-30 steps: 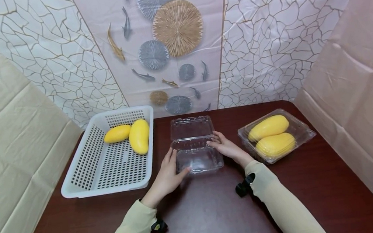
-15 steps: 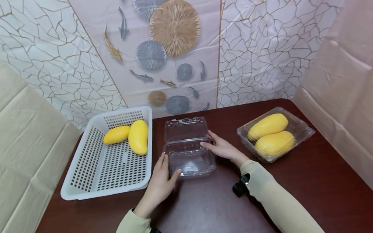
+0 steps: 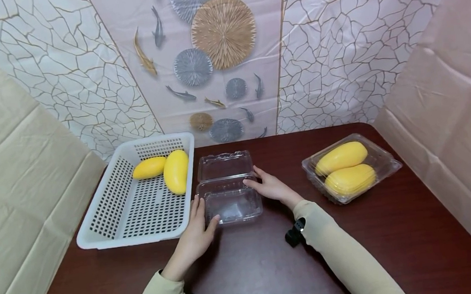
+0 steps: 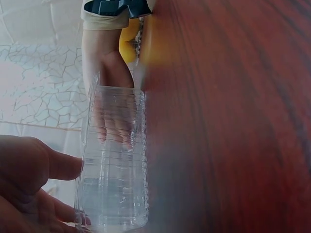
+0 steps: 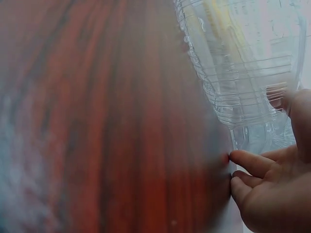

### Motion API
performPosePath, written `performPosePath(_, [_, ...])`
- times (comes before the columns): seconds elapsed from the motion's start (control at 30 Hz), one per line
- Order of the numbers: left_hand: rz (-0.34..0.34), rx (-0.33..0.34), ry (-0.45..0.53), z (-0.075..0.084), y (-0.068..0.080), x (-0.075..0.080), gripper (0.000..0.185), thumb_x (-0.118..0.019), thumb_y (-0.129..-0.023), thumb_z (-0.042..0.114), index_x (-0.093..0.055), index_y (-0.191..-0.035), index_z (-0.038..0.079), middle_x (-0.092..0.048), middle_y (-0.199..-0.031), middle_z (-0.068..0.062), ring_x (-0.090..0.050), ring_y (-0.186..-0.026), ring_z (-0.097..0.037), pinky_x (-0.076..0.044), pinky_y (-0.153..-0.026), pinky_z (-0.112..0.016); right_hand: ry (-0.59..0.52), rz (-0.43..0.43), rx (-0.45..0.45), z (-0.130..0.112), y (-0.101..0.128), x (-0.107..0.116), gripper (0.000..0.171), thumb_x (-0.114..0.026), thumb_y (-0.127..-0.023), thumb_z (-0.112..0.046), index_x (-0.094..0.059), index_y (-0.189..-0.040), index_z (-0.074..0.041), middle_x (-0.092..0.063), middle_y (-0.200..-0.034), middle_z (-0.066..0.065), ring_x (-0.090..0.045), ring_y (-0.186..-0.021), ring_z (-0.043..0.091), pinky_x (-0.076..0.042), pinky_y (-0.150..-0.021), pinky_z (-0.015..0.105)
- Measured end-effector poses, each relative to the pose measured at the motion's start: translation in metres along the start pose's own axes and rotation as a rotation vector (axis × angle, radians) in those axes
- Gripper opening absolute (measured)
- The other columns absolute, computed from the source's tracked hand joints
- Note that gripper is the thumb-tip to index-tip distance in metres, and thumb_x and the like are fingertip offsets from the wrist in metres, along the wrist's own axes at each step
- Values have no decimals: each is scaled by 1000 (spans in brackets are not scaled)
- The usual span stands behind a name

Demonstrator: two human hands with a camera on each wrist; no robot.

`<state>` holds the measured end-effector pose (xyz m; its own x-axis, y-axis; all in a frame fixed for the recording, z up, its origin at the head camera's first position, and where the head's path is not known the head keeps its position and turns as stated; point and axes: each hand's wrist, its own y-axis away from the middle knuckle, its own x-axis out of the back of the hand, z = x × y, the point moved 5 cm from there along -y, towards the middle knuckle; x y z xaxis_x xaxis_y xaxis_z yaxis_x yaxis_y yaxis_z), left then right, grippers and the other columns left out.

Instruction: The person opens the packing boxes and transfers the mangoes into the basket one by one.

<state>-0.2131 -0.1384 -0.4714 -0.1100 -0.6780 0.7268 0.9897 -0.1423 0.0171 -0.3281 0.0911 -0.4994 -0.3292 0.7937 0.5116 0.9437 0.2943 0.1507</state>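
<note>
An empty clear plastic clamshell box (image 3: 233, 208) lies unfolded on the table, its lid (image 3: 225, 165) tipped back behind the base. My left hand (image 3: 193, 238) touches the base's left side and front corner, fingers and thumb fairly straight; in the left wrist view its thumb (image 4: 65, 166) meets the rim. From the right, my right hand (image 3: 273, 188) pinches the box near the hinge, thumb over the rim and fingers outside; the right wrist view shows the thumb (image 5: 278, 95) by the ribbed wall. Two yellow mangoes (image 3: 176, 172) lie in a white basket (image 3: 86, 232).
At the right stands a second clamshell box (image 3: 381, 161), closed over two more mangoes (image 3: 349, 180). The basket's right wall is close to my left fingers. Patterned cloth (image 3: 329, 64) hangs behind the dark red table (image 3: 271, 265).
Both hands have slid the unfolded box leftward along the table, bringing it closer to the basket. The mangoes, the basket and the closed box stay in place.
</note>
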Motion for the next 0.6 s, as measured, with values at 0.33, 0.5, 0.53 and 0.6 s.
performPosePath(0.33, [9,-20,15,-1,3,0,69,-52,-106,22,-17,-156,-11,0,-165,-25,-5,-152,-38,-21,-117,-57,-1,-11,-14,2,1,-7,91,-54,-99,-57,-12,-162,-7,-32,-161,14,-26,-149,31,-26,-117,50])
performPosePath(0.5, [28,-33,4,0,3,-1,67,-49,-107,23,-17,-156,-10,-1,-165,-26,-8,-152,-39,-23,-116,-57,10,-9,-1,-1,2,-8,92,-49,-99,-61,-10,-162,-6,-29,-163,13,-24,-150,31,-24,-118,51])
performPosePath(0.53, [35,-37,2,0,2,-1,67,-48,-107,23,-17,-156,-10,-1,-165,-25,-9,-152,-39,-24,-116,-57,6,-7,-1,-2,3,-7,91,-49,-100,-61,-10,-162,-7,-29,-163,14,-24,-150,31,-25,-118,51])
performPosePath(0.6, [55,-53,-1,1,1,0,67,-49,-107,23,-17,-157,-9,-3,-166,-24,-7,-152,-38,-25,-116,-57,-3,-3,-4,-5,3,-6,91,-49,-100,-60,-10,-162,-7,-29,-163,13,-24,-150,32,-26,-117,52])
